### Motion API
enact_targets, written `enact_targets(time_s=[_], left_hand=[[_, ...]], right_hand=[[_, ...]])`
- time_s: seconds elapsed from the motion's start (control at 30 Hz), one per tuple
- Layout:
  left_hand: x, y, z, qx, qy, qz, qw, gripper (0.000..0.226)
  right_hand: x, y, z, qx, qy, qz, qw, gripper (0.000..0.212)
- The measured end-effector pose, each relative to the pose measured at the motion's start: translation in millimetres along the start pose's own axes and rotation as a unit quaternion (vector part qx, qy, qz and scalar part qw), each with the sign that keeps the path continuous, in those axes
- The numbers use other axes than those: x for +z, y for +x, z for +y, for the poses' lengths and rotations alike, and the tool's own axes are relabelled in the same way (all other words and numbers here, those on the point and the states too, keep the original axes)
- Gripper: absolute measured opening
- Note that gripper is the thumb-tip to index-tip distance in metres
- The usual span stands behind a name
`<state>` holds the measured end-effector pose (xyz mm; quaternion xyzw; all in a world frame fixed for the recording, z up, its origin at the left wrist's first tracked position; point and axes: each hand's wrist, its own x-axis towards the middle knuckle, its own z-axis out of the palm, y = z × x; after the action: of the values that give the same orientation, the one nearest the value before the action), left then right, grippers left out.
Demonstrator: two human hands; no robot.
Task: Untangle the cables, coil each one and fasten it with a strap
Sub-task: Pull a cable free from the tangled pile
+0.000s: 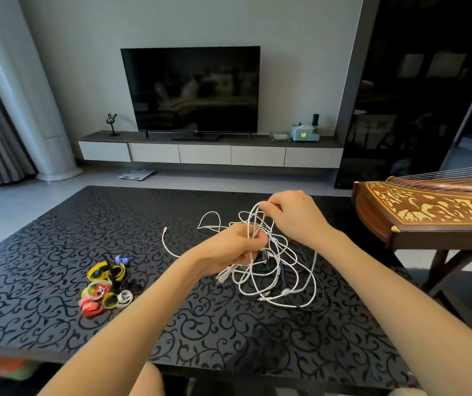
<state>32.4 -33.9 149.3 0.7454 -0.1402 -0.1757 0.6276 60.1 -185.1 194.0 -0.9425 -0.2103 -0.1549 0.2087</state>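
Note:
A tangle of white cables [279, 277], with a dark cable mixed in, lies on the black patterned table [57, 252] right of centre. My left hand [229, 247] grips a bunch of the white strands, lifted above the pile. Just above it, my right hand [295, 215] pinches the top of a raised loop. One loose white end [166, 241] curves off to the left on the table. A heap of coloured straps [104, 287], yellow, red, white, purple and black, sits on the table's left part.
A wooden zither [429, 212] on a stand is close to the table's right edge. Beyond the table are the floor, a low TV cabinet [209, 152] with a television [192, 87], and a scale [136, 174] on the floor.

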Motion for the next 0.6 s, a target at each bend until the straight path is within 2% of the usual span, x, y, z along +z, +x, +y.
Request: enact_targets(time_s=[0.1,0.17,0.23,0.27,0.4,0.6], left_hand=[[3.6,0.2,0.0,0.012,0.033,0.031,0.999,0.022],[4.9,1.8,-3.5,0.017,0.044,0.055,0.997,0.025],[6.4,3.1,-7.8,0.021,0.012,0.065,0.998,0.027],[7.5,3.5,-9.9,0.022,-0.011,0.065,0.998,0.027],[12.1,6.4,-13.1,0.027,-0.074,0.066,0.995,0.024],[17.9,7.9,-12.5,0.029,-0.145,0.020,0.989,0.026]], right_hand=[[-1.8,0.8,1.5,0.076,0.132,-0.063,0.986,0.020],[-3.4,-0.6,2.2,0.069,0.121,-0.091,0.986,0.018],[-9.3,-1.1,3.0,0.034,0.026,-0.057,0.997,0.019],[-12.6,-2.0,2.5,0.027,0.014,-0.030,0.999,0.019],[-13.6,-4.3,2.2,0.065,0.201,-0.023,0.977,0.014],[-1.0,-2.5,5.1,0.089,0.250,-0.014,0.964,0.013]])
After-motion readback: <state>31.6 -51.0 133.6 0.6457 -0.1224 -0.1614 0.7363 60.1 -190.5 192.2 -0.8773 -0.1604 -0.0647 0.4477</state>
